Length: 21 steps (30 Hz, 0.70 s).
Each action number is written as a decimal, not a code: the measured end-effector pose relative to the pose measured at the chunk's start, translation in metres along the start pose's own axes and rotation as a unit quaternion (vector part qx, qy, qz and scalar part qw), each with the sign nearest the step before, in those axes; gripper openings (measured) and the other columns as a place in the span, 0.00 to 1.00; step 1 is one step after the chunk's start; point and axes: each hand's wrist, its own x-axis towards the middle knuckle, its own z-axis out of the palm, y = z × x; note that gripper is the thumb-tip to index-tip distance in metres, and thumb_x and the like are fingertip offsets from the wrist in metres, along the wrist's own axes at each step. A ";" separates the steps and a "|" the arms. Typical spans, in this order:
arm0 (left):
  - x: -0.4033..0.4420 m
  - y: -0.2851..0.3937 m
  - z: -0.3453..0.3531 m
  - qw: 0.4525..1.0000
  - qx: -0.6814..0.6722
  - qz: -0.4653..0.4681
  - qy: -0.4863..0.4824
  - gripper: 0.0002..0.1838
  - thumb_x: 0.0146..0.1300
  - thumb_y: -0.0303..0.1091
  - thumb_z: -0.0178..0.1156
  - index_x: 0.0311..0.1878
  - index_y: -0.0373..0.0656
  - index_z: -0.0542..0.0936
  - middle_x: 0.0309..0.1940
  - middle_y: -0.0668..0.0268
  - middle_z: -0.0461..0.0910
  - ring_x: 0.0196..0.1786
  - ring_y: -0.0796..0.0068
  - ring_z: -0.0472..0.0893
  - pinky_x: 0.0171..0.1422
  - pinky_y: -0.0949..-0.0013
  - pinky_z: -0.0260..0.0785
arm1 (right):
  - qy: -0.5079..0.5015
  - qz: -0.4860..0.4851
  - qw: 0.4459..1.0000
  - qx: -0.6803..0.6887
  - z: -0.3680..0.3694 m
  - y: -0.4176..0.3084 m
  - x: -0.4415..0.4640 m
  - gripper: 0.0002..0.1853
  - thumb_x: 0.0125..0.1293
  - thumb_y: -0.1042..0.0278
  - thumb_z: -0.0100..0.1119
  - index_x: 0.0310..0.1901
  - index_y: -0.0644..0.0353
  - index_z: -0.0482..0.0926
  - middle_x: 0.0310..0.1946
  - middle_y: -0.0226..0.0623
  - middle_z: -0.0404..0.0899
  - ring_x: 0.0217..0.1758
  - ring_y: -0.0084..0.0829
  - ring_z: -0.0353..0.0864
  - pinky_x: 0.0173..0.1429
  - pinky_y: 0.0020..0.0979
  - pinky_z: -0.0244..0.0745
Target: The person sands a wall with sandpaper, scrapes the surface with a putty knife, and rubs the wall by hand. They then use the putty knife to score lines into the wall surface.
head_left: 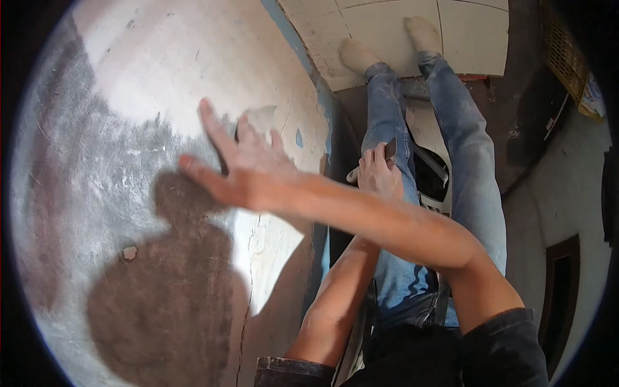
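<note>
Start at far left with the wall (174,45): pale up top, scuffed grey patch (122,155) alongside, head-and-shoulders shadow (174,290) lower down. Reaches across to it with the right hand (248,171), fingers spread wide, nothing visible in the grip. Probably splayed to cover more surface or to steady against it. Can't tell contact from hover, with blur at the fingertips. Right behind those fingers, an angular grey shape (263,117); can't tell mark from loose piece.

Moving right: crosses the right forearm over the left one, likely from facing along the wall instead of square to it. Holds a dark flat piece (391,149) in the left hand (380,175), fingers curled closed around it, low by the thigh in jeans (387,109). Probably tucked there to stay out of the reach while within easy grab. Too covered by the fingers to name for sure.

Up top, pale-covered feet (423,33) on a tiled ledge (474,39), legs stretched forward, probably for balance. Between the legs, a black-and-white object (431,177), mostly hidden. At far right, a yellow crate (560,48) near the top, well apart from both hands.
</note>
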 end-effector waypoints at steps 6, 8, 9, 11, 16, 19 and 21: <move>-0.003 0.000 -0.003 1.000 0.004 0.016 -0.010 0.20 0.58 0.27 0.58 0.55 0.45 0.73 0.46 0.56 0.74 0.51 0.49 0.75 0.54 0.49 0.69 | 0.013 -0.007 1.000 0.020 0.005 0.019 0.002 0.47 0.68 0.25 0.31 0.78 0.46 0.36 0.74 0.68 0.41 0.80 0.56 0.39 0.77 0.63 0.36; -0.005 0.001 -0.003 1.000 0.003 0.008 -0.012 0.19 0.58 0.26 0.58 0.55 0.45 0.73 0.46 0.56 0.74 0.51 0.50 0.75 0.54 0.49 0.69 | 0.002 -0.020 1.000 0.009 0.006 0.014 -0.006 0.47 0.68 0.25 0.31 0.78 0.47 0.36 0.75 0.67 0.38 0.80 0.57 0.39 0.77 0.63 0.37; -0.004 0.003 -0.004 1.000 0.003 0.000 -0.012 0.20 0.58 0.28 0.58 0.56 0.45 0.74 0.47 0.56 0.75 0.52 0.50 0.75 0.55 0.50 0.69 | 0.007 -0.034 0.999 -0.004 0.016 0.005 -0.019 0.47 0.68 0.25 0.31 0.78 0.47 0.36 0.75 0.67 0.38 0.80 0.56 0.39 0.77 0.64 0.37; -0.008 0.005 -0.005 1.000 0.003 -0.019 -0.017 0.21 0.59 0.30 0.58 0.58 0.46 0.74 0.49 0.57 0.76 0.54 0.50 0.75 0.56 0.51 0.69 | 0.010 -0.068 0.998 -0.017 0.026 0.003 -0.036 0.47 0.69 0.27 0.33 0.78 0.50 0.34 0.74 0.72 0.36 0.80 0.57 0.38 0.76 0.64 0.37; -0.007 0.001 -0.003 0.999 0.000 -0.024 -0.039 0.20 0.60 0.29 0.56 0.57 0.44 0.74 0.49 0.57 0.75 0.55 0.51 0.74 0.57 0.51 0.68 | 0.030 -0.008 0.999 0.033 0.020 0.022 -0.001 0.50 0.67 0.26 0.35 0.78 0.51 0.31 0.73 0.75 0.34 0.80 0.60 0.36 0.77 0.64 0.36; -0.004 0.010 -0.008 0.999 -0.003 -0.031 -0.026 0.20 0.60 0.29 0.56 0.57 0.44 0.75 0.49 0.57 0.76 0.55 0.51 0.74 0.58 0.50 0.68 | 0.016 -0.056 0.998 -0.008 0.027 0.011 -0.026 0.52 0.66 0.25 0.38 0.78 0.53 0.31 0.73 0.75 0.36 0.79 0.62 0.40 0.76 0.64 0.38; -0.012 0.007 -0.006 0.999 -0.005 -0.031 -0.026 0.20 0.60 0.29 0.56 0.57 0.45 0.75 0.50 0.57 0.76 0.55 0.51 0.74 0.58 0.50 0.67 | 0.032 -0.065 0.997 -0.021 0.037 0.010 -0.034 0.54 0.65 0.23 0.35 0.77 0.60 0.32 0.72 0.77 0.37 0.79 0.60 0.43 0.77 0.62 0.41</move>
